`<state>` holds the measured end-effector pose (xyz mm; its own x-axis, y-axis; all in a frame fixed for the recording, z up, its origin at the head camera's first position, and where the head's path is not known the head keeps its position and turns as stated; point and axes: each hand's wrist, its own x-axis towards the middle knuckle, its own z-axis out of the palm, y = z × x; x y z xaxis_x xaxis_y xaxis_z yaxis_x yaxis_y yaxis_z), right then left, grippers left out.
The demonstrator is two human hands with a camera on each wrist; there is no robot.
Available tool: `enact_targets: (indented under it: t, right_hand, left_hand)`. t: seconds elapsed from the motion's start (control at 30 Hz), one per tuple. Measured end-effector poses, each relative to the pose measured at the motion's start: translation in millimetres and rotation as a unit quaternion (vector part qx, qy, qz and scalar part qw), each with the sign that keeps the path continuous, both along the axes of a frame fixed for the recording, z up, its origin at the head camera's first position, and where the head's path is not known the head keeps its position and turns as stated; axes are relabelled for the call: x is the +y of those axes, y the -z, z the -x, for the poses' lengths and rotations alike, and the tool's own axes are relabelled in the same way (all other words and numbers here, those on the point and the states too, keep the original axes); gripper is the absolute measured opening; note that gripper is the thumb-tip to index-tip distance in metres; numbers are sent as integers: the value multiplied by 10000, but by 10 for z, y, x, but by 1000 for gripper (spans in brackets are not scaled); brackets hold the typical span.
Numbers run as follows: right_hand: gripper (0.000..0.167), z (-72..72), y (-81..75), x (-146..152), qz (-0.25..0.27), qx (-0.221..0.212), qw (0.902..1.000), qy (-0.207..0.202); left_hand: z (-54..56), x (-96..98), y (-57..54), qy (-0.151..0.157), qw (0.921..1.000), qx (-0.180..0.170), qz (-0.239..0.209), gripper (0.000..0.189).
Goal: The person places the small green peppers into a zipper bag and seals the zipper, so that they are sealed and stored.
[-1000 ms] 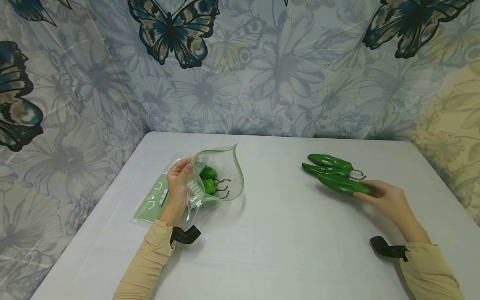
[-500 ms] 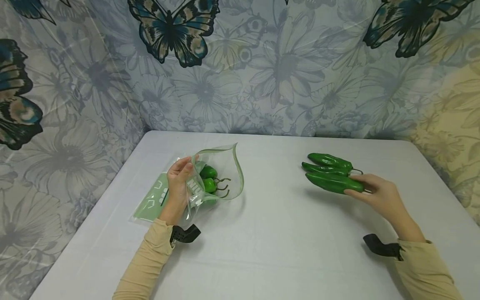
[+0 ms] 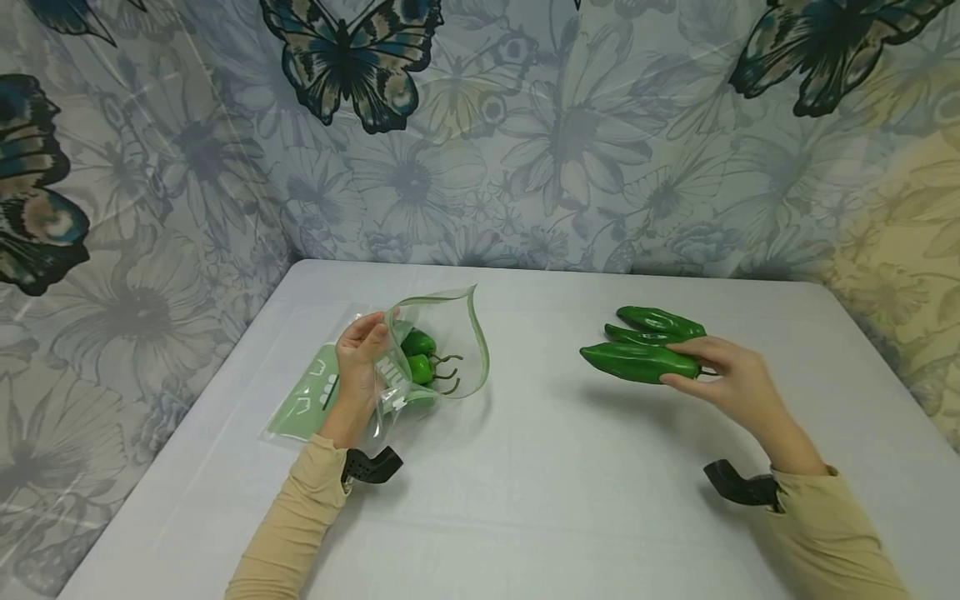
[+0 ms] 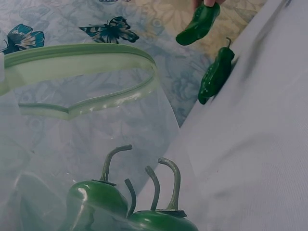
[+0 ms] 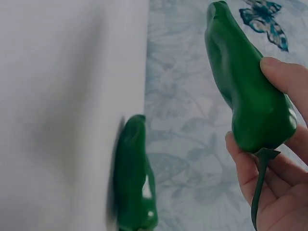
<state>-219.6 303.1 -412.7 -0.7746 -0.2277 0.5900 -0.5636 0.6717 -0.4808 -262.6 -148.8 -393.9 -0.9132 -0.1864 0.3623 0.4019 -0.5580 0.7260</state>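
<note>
Head: pepper (image 3: 630,362) in right hand (image 3: 738,385)

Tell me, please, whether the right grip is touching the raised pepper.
Touching: the right wrist view shows the right grip holding the raised pepper, directly against its side.

The held pepper (image 3: 633,362) looks glossy, the bag (image 3: 390,379) smooth plastic.

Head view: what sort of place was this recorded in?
Likely an indoor corner set up for recording; the wider room is out of view. A white table stands before butterfly-patterned walls, and black wrist cameras are worn.
</note>
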Motion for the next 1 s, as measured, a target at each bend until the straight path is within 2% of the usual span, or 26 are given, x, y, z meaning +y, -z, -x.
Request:
enact_targets:
  t: [0.13,0.4,0.57,0.7,1.0]
  right_hand:
    - [40,-89,-282,-274,-44,-24,9999,-145]
    - [41,-72,-466,-521,-159,-91,9995,-245]
    - [40,-46,-514,-622,-141,-163,9989,-417]
    - [40,-11,-530,-684,-292,-17,9985,-453]
    - [39,58,-556,-808,-289,306,9970,-648]
  left_hand:
    - [1,-4,6,-3,10000,21,-5,15]
    - [-1,1,12,-56,9999,-98,-21,19]
    - [-1,2,8,6,10000,-20,6,20]
    - [-5,1,5,30,10000,11,-44,19]
    - [4,0,5,4,10000,-31,-33,20]
